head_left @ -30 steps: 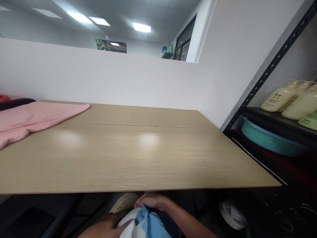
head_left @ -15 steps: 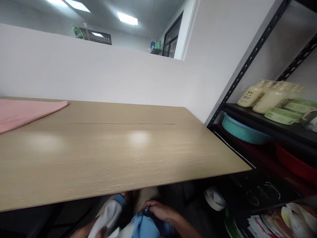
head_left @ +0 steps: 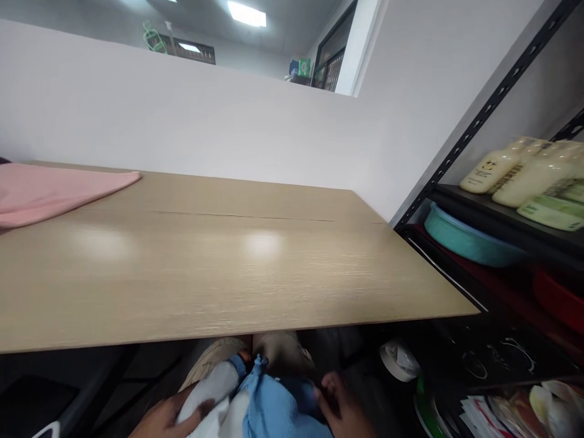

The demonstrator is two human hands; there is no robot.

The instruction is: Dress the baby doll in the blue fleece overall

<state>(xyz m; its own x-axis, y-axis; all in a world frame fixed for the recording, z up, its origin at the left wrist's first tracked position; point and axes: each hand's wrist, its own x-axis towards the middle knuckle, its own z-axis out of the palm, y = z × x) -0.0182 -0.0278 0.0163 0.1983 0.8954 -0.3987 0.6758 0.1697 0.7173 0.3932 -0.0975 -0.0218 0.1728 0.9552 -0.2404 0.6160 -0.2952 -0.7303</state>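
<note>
Below the table's front edge, a doll-like bundle (head_left: 278, 406) in light blue and white cloth lies on the lap. A grey-white sleeve-like part (head_left: 207, 389) with a blue cuff sticks up at its left. My left hand (head_left: 171, 417) is wrapped round that part, thumb across the white cloth. On the right, my right hand (head_left: 342, 407) is beside the blue cloth, its fingers curled but apart, with nothing visible between them. The lower parts of both hands run off the bottom of the picture.
The wooden table (head_left: 219, 274) spans the view, a pink cloth (head_left: 55, 188) at its back left. At right, a black shelf (head_left: 493, 207) holds cream bottles (head_left: 493, 170), green packs and a teal basin (head_left: 469, 237). A white roll (head_left: 398, 360) lies under the table's right side.
My right hand has let go of the blue cloth and moved right. The cloth's knotted top now shows. My left hand has come further into view. The camera view has shifted slightly.
</note>
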